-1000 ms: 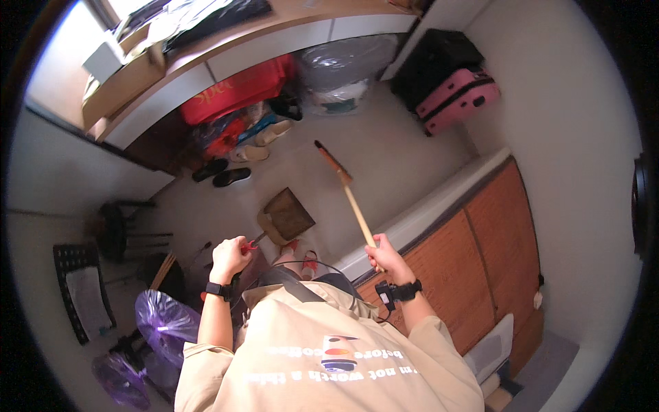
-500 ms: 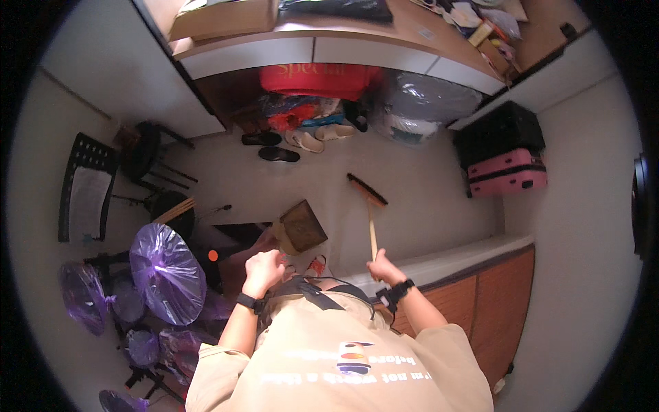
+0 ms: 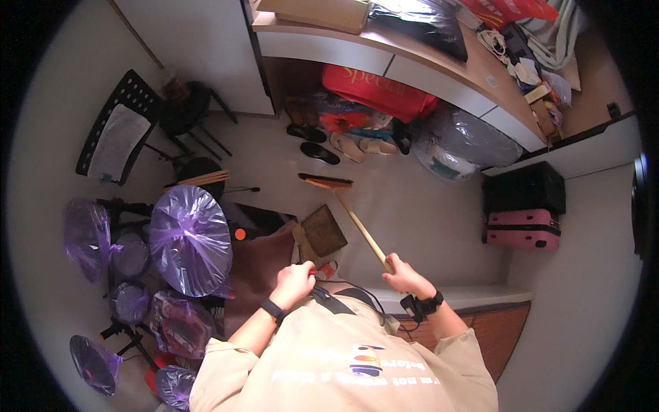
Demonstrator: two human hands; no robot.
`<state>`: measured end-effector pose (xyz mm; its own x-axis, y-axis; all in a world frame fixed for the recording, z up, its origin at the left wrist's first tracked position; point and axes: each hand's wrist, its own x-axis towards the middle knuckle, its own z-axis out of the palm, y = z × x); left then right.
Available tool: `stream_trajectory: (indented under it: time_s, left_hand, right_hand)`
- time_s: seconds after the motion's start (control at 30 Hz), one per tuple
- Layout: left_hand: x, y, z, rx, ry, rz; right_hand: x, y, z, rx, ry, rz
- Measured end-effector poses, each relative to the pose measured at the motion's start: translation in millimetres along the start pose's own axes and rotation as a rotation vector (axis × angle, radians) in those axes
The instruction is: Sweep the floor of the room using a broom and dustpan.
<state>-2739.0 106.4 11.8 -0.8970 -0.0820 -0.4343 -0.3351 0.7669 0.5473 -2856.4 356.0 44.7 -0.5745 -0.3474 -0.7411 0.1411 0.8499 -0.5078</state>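
On the pale floor (image 3: 432, 226) of a crowded room, my right fingers (image 3: 392, 264) grip a wooden-handled broom (image 3: 360, 226), its head out to the far left of my hand, between the dark slippers (image 3: 320, 153) beyond and a brown dustpan (image 3: 326, 232) nearer me; my left fingers (image 3: 305, 269) are clenched on a red grip (image 3: 312, 272), mostly hidden, and I cannot tell whether it joins the dustpan; a purple-wrapped disc (image 3: 190, 240) stands to the left, a pink suitcase (image 3: 523, 229) to the far right; in my judgement, short, low strokes toward the near side would serve best, bristles square to the dustpan's lip, that lip flat down, the slippers kept out of the swing.
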Motion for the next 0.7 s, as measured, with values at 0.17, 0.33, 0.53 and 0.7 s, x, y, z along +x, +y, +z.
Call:
stream_trajectory:
  time_s: [0.17,0.33,0.53,0.7]
  left_hand:
    - [-19,-6,6,-0.076,0.072,-0.144]
    - [-40,-5,5,-0.23,0.127,-0.283]
    - [-48,4,22,-0.268,0.242,-0.347]
    - [-43,1,29,-0.208,0.222,-0.415]
  right_hand:
    - [75,-73,-12,0.115,-0.058,-0.012]
    - [163,-139,20,0.108,-0.045,-0.176]
    - [283,-185,61,0.157,-0.005,-0.198]
    - [340,-176,83,-0.125,-0.04,-0.198]
